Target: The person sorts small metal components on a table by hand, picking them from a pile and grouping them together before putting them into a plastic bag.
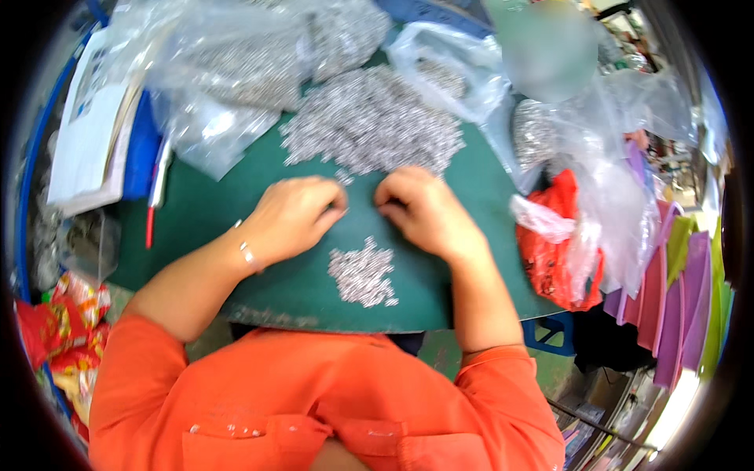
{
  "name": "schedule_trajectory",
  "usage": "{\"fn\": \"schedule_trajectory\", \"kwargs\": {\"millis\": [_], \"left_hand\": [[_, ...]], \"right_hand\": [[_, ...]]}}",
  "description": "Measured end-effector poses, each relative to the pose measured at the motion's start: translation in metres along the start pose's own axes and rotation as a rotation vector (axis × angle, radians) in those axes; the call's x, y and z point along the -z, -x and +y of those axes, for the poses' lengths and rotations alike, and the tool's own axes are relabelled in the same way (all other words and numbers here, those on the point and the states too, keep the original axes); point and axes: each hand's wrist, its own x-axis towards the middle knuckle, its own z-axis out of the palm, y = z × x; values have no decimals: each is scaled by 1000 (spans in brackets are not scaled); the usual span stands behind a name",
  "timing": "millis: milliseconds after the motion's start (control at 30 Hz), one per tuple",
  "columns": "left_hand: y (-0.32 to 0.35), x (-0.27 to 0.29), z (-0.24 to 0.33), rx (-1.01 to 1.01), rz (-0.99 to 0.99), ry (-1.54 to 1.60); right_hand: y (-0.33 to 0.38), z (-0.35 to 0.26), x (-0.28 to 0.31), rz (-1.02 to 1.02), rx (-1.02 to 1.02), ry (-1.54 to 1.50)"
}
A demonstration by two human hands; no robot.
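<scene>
A large heap of small silver metal pieces (373,118) lies on the green tabletop (259,290), with a smaller pile of silver pieces (363,272) nearer to me. Between the two piles, my left hand (297,216) rests with its fingers curled in and the thumb against them. My right hand (428,206) is likewise curled, its knuckles by the heap's near edge. Whatever either hand pinches is hidden or too small to make out. A few loose pieces (343,177) sit between the hands, just off the heap.
Clear plastic bags of silver pieces (251,67) are behind the heap. At left are papers (90,125), a blue folder (141,149) and a red-and-white pen (157,184). A red plastic bag (550,259) hangs at the right edge, near a blue stool (552,334) and colourful bins (675,290).
</scene>
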Motion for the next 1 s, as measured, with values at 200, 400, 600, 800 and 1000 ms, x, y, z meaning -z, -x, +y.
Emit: {"fn": "schedule_trajectory", "kwargs": {"millis": [200, 400, 600, 800, 1000], "left_hand": [[0, 13, 25, 51, -219, 222], [3, 13, 27, -42, -355, 212], [-1, 12, 25, 154, -293, 276], [-1, 9, 23, 232, -203, 319], [-1, 6, 22, 211, -148, 326]], "right_hand": [[6, 1, 4, -37, 5, -25], [9, -2, 1, -20, -37, -19], [4, -8, -3, 44, -21, -148], [5, -14, -11, 82, 45, -383], [5, -13, -12, 141, 105, -376]]}}
